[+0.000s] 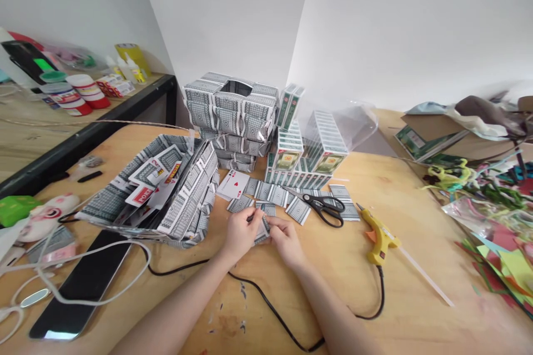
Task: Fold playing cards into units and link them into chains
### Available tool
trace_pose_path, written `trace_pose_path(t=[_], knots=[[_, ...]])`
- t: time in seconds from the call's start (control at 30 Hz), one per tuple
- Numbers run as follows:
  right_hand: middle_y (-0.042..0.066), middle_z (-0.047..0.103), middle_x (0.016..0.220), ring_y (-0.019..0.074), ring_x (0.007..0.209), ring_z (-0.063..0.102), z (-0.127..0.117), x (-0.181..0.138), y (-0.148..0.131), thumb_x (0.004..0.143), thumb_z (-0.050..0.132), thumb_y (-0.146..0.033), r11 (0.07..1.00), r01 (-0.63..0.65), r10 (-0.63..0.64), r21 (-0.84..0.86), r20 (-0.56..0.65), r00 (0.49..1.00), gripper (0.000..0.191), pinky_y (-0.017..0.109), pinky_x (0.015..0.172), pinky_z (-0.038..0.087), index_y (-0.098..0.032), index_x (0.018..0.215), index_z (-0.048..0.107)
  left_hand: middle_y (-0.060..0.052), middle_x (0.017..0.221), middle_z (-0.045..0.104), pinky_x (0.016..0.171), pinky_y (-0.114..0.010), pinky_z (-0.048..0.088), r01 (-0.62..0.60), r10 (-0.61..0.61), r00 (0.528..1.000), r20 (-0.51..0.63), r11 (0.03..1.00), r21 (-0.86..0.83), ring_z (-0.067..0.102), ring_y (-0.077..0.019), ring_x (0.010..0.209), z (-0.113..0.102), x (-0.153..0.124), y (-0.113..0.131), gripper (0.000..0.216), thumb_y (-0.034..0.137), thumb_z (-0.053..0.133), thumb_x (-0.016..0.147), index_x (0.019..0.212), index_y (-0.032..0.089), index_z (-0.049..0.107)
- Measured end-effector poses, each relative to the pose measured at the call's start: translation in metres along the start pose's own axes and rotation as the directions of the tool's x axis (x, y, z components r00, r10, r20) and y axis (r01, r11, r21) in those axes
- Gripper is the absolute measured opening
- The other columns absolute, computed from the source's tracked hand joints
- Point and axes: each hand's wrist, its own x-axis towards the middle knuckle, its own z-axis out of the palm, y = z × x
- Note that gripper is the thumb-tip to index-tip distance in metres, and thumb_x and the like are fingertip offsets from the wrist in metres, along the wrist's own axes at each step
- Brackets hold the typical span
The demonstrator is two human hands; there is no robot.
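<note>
My left hand point(240, 234) is closed in a pinch on the left side of a grey-patterned playing card point(262, 229). My right hand point(287, 239) grips the same card from the right, fingers curled. A small dark bit shows by the left fingertips, too small to name. Just beyond lie several cut card pieces point(298, 209) with patterned backs. Black-handled scissors point(327, 208) rest on the pieces to the right. Face-up cards point(233, 184) lie to the left. A basket made of folded cards point(187, 216) stands left of my hands, with loose cards inside.
Behind stands a box-shaped piece of folded cards point(233, 108), beside stacked card packs point(300, 169). A yellow glue gun point(381, 241) lies right, its black cord crossing the table point(233, 321). Left are a phone point(83, 288) and white cable. Coloured scraps point(499, 266) cover the right edge.
</note>
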Motion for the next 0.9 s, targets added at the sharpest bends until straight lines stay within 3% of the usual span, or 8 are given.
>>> trace_pose_path(t=[0.23,0.37,0.57,0.7,0.9], knots=[[0.001,0.064,0.075,0.0171,0.064,0.060,0.008,-0.001,-0.002,0.071,0.056,-0.026,0.997,0.042,-0.044,0.065,0.021,0.999,0.014,0.029,0.055,0.052,-0.019,0.083,0.060,0.002,0.051,0.050,0.049,-0.021,0.032,0.029,-0.026,0.990,-0.136,0.999,0.018,0.045,-0.0117,0.049,0.002,-0.003,0.002,0.029,0.033,0.037,0.084,0.062,0.018,0.051],[-0.002,0.061,0.063,0.0144,0.049,0.058,0.011,0.003,0.007,0.072,0.062,-0.037,0.999,0.008,-0.001,0.046,-0.144,0.990,0.025,0.027,0.046,0.050,-0.020,0.086,0.051,0.001,0.057,0.053,0.051,-0.022,0.034,0.034,-0.036,0.980,-0.198,0.999,-0.010,0.049,-0.0128,0.053,0.002,-0.004,0.001,0.026,0.031,0.036,0.085,0.067,0.019,0.049],[0.001,0.063,0.066,0.0150,0.055,0.060,0.002,0.006,0.007,0.074,0.061,-0.036,0.982,0.128,-0.171,-0.142,-0.356,0.919,0.023,0.026,0.053,0.051,-0.019,0.086,0.054,-0.003,0.074,0.062,0.058,-0.023,0.043,-0.029,0.018,0.990,-0.138,0.997,-0.078,0.057,-0.0142,0.066,0.002,-0.003,-0.002,0.022,0.032,0.039,0.085,0.082,0.018,0.055],[0.005,0.066,0.078,0.0172,0.067,0.062,-0.001,0.005,0.002,0.078,0.055,-0.033,0.951,0.153,-0.242,-0.268,-0.338,0.909,0.021,0.027,0.061,0.051,-0.017,0.092,0.059,-0.005,0.089,0.065,0.066,-0.025,0.048,-0.078,0.070,0.994,-0.084,0.992,-0.094,0.060,-0.0156,0.076,0.003,-0.003,-0.002,0.020,0.031,0.045,0.082,0.093,0.019,0.056],[0.004,0.064,0.076,0.0154,0.062,0.057,-0.001,0.003,-0.001,0.080,0.050,-0.027,0.899,0.153,-0.268,-0.410,-0.239,0.933,0.021,0.025,0.057,0.048,-0.017,0.094,0.061,-0.004,0.083,0.065,0.064,-0.026,0.048,-0.017,0.008,0.998,-0.066,0.989,-0.145,0.059,-0.0150,0.071,0.002,0.001,-0.003,0.017,0.029,0.046,0.080,0.087,0.018,0.058]])
